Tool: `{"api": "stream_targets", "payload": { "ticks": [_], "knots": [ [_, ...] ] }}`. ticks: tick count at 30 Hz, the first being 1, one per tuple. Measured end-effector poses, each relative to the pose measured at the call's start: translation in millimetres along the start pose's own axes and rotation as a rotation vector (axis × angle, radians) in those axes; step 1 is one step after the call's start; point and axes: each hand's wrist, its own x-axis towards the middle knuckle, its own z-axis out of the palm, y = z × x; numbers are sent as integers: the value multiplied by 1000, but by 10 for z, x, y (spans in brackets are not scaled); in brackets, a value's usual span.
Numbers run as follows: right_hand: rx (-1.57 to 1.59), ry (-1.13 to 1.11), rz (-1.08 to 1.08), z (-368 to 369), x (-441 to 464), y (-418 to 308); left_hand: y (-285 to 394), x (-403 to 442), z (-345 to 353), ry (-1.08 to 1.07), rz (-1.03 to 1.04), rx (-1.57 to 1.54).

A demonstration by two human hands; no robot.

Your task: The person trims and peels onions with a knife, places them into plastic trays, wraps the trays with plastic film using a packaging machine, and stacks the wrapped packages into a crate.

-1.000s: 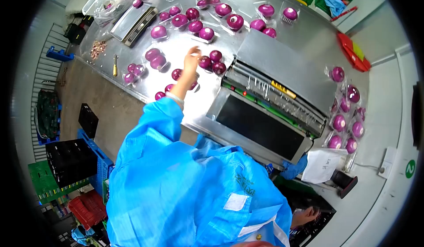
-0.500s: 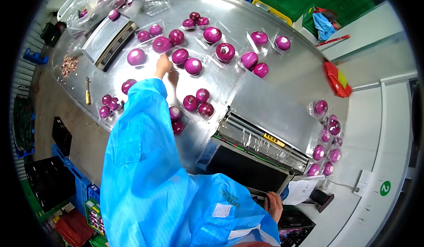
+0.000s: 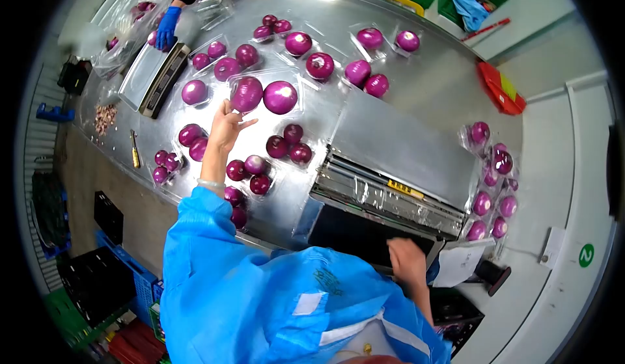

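Observation:
My left hand (image 3: 228, 122) holds the near left end of a clear plastic tray (image 3: 296, 81) with two large purple onions (image 3: 280, 97) side by side in it, lifted above the metal table (image 3: 430, 71). Its fingers are partly behind the tray. My right hand (image 3: 407, 260) hangs over the dark front panel (image 3: 345, 237) of the wrapping machine; its fingers are blurred. Below the lifted tray, three smaller onions (image 3: 288, 144) sit together, with more grouped onions (image 3: 250, 172) nearer my body.
Packed onions line the table's far side. A co-worker's blue-gloved hand (image 3: 167, 29) is at the scale (image 3: 163, 81), upper left. A small yellow-handled tool (image 3: 135, 152) lies near the left edge. Wrapped onions (image 3: 482, 202) are stacked right of the machine (image 3: 403, 149).
My left hand has taken hold of the two-onion tray and raised it from the table. My right hand has moved up over the machine's panel. The co-worker's gloved hand has come to the scale.

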Motion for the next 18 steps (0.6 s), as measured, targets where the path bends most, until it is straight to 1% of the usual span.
{"api": "stream_targets", "payload": {
  "ticks": [1, 3, 4, 5, 6, 7, 8, 9, 10, 13, 16, 18],
  "knots": [
    [24, 40, -29, -82, 146, 23, 161, -173, 262, -47, 7, 24],
    [131, 128, 37, -226, 452, 13, 164, -314, 585, -175, -10, 37],
    [183, 227, 10, -285, 609, 18, 222, -488, 963, -160, -37, 48],
    [232, 331, -20, -342, 751, 33, 173, -600, 1225, -198, -95, 18],
    [282, 368, -31, -411, 861, 54, 156, -749, 1596, -187, -132, 12],
    [331, 404, -43, -478, 943, 93, -91, -693, 1694, -296, -179, -32],
    [316, 429, -38, -519, 1008, 172, -274, -702, 1897, -346, -197, -18],
    [298, 452, -35, -544, 1064, 286, -305, -848, 2237, -337, -234, -3],
    [276, 475, -33, -576, 1107, 405, -582, -776, 2332, -436, -271, -80],
    [80, 451, 92, -668, 1107, 755, -1017, -848, 2862, -442, -375, -50],
    [-16, 346, 142, -589, 1062, 1154, -1293, -906, 3067, -453, -381, 64],
    [-98, 266, 132, -568, 1055, 1246, -1215, -932, 3095, -531, -25, 772]
  ]
}}
